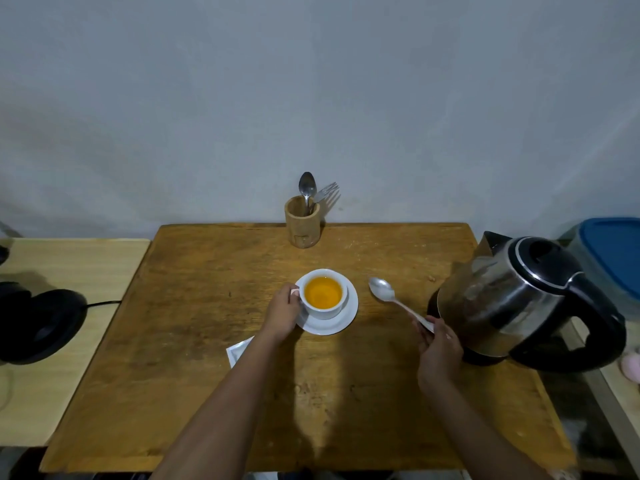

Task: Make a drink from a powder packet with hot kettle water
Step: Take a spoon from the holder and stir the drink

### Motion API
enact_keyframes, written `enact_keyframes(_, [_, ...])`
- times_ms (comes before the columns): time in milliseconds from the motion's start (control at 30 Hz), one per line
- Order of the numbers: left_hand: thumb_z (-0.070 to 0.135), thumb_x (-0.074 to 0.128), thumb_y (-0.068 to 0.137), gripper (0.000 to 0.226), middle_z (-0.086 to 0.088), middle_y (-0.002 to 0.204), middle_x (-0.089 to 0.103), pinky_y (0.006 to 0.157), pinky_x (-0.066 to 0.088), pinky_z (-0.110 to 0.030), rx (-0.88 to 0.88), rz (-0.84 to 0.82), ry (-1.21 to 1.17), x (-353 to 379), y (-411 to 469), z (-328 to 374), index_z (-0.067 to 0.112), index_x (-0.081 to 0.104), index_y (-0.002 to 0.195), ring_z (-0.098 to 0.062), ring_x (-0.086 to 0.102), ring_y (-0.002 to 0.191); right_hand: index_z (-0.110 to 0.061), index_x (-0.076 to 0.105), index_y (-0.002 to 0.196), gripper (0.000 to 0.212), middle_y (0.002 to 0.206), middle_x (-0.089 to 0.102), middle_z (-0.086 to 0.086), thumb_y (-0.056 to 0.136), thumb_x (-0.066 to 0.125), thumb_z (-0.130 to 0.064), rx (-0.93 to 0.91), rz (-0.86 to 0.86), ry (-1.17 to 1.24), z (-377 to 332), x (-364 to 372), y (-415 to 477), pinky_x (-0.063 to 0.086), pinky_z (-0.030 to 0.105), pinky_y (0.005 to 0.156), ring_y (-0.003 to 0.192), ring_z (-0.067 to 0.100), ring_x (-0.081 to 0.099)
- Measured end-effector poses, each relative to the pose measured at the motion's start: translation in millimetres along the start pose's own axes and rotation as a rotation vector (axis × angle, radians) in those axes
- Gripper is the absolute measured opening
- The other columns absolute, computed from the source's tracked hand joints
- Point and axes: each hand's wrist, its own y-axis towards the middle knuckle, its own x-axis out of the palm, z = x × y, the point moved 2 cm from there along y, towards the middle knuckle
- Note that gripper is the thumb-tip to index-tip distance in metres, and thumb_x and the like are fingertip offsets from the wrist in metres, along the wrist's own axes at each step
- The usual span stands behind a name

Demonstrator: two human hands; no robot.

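An orange drink fills the cup (pixel 323 293) on its saucer (pixel 347 317), gripped by the left hand (pixel 282 311). A spoon (pixel 394 299) is pinched by the right hand (pixel 439 351) beside the kettle (pixel 516 299). The packet (pixel 239 349) lies opened; only stirring seems left.

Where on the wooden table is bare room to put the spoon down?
Bare patches: between the white saucer and the steel kettle, under the metal spoon, and the near edge of the wooden table between both forearms. Crowded: around the orange-filled white cup, held by the left hand.
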Motion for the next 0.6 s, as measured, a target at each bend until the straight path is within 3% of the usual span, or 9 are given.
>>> enact_keyframes(100, [0.024,0.034,0.098,0.017,-0.007,0.102,0.056,0.077,0.038,-0.031,-0.012,-0.013,-0.024,-0.6,-0.7,0.1,0.019,0.051,0.1,-0.02,0.05,0.093,-0.003,0.059,0.109,0.025,0.099,0.064,0.01,0.097,0.045,-0.019,0.068,0.077,0.062,17.7,-2.1,0.4,0.057,0.015,0.061,0.08,0.012,0.065])
enact_keyframes(200, [0.023,0.035,0.098,0.016,-0.006,0.104,0.056,0.079,0.038,-0.031,-0.011,-0.033,-0.031,-1.0,-0.2,-0.9,0.019,0.05,0.1,-0.02,0.05,0.094,-0.008,0.061,0.101,0.018,0.099,0.063,0.007,0.096,0.047,-0.018,0.091,0.114,0.064,28.9,-1.5,1.4,0.056,0.014,0.061,0.083,0.013,0.066])
enact_keyframes(267, [0.023,0.035,0.098,0.016,-0.006,0.103,0.055,0.079,0.038,-0.031,-0.011,-0.038,-0.033,-1.3,-0.1,-0.7,0.019,0.05,0.1,-0.02,0.05,0.094,-0.008,0.062,0.108,0.019,0.096,0.062,0.002,0.094,0.05,-0.015,0.103,0.113,-0.019,36.0,-1.8,3.5,0.057,0.014,0.058,0.084,0.013,0.065])
enact_keyframes(433, [0.024,0.036,0.097,0.019,-0.009,0.109,0.058,0.087,0.045,-0.039,-0.019,-0.033,-0.03,-2.6,-0.6,-0.7,0.017,0.053,0.104,-0.024,0.054,0.101,-0.006,0.06,0.108,0.019,0.103,0.063,0.01,0.089,0.058,-0.007,0.001,-0.056,-0.598,46.5,-0.1,10.9,0.053,0.027,0.07,0.082,0.02,0.064])
enact_keyframes(600, [0.026,0.037,0.097,0.019,-0.01,0.111,0.06,0.083,0.044,-0.036,-0.013,-0.018,-0.052,-2.4,-3.4,-1.1,0.02,0.053,0.104,-0.022,0.055,0.101,-0.014,0.062,0.095,0.013,0.092,0.063,0.004,0.083,0.067,-0.011,-0.291,-0.24,-1.066,42.2,4.2,4.1,0.043,0.023,0.062,0.083,0.02,0.06])
